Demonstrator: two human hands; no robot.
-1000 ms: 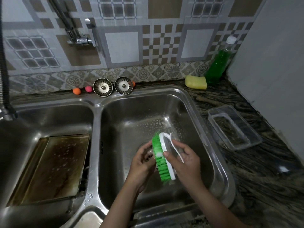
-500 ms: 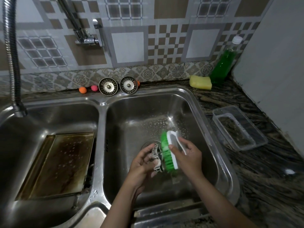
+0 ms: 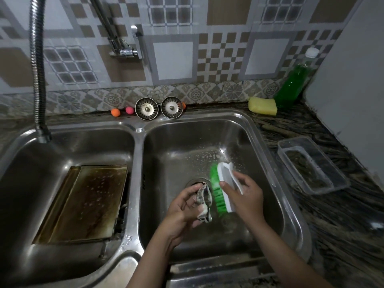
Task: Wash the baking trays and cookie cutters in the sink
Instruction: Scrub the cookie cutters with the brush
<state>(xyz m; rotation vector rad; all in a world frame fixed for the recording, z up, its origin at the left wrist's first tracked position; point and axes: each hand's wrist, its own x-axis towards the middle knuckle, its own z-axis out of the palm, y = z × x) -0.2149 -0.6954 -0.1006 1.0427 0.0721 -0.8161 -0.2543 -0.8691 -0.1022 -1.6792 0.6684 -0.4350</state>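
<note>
Left hand: the left hand (image 3: pixel 184 206) is over the right basin, fingers curled around a small metal cookie cutter (image 3: pixel 204 204); the cutter's exact shape cannot be told.
Right hand: the right hand (image 3: pixel 245 196) is closed on the white handle of a scrub brush (image 3: pixel 222 190), thumb on the near side, fingers over the back.
Brush: green bristles face left, toward the cookie cutter, and touch it or stand just beside it; contact is not clear.
Cookie cutter: held above the drain of the right basin (image 3: pixel 259 163), wet and mottled with suds.
Right basin: stainless steel, soap bubbles spread over the far part of its floor, the drain opening partly hidden behind the left hand.
Baking tray: a browned, stained baking tray (image 3: pixel 83 204) lies in the left basin (image 3: pixel 31 163), tilted, with droplets across it.
Faucet: a flexible metal hose (image 3: pixel 38 69) hangs down over the left basin's far left corner.
Back ledge: two round sink strainers (image 3: pixel 146 109) stand side by side behind the divider, with an orange ball (image 3: pixel 115 112) and a pink ball (image 3: pixel 129 110) just to their left.
Surface: the dark patterned surface (image 3: pixel 353 235) carries a yellow sponge (image 3: pixel 262 106) next to a bottle of green liquid (image 3: pixel 295 82), and a clear plastic container (image 3: pixel 311 165) right of the sink.
</note>
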